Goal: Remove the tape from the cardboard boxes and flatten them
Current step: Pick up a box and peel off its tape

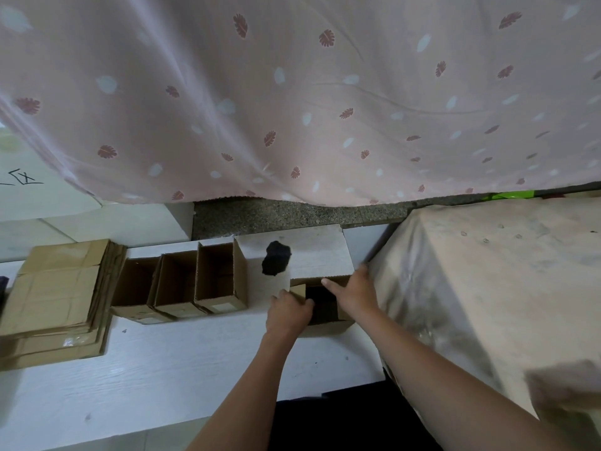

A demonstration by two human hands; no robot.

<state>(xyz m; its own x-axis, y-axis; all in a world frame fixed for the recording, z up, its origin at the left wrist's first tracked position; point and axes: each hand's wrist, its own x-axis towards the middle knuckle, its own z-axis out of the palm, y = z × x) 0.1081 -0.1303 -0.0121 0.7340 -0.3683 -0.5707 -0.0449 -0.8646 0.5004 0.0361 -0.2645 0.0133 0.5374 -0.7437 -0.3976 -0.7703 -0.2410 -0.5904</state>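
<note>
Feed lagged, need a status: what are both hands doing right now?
Left hand: fingers curled over the near-left rim of the open cardboard box, gripping it.
Right hand: fingers extended, resting on the box's far rim, not gripping.

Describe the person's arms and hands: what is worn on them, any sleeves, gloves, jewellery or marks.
Both forearms are bare for their whole visible length; no sleeve shows in the frame. The left hand and the right hand wear no gloves. No ring, watch, bracelet or bandage can be seen on either wrist or on the fingers, and no tattoos or other markings are visible.
</note>
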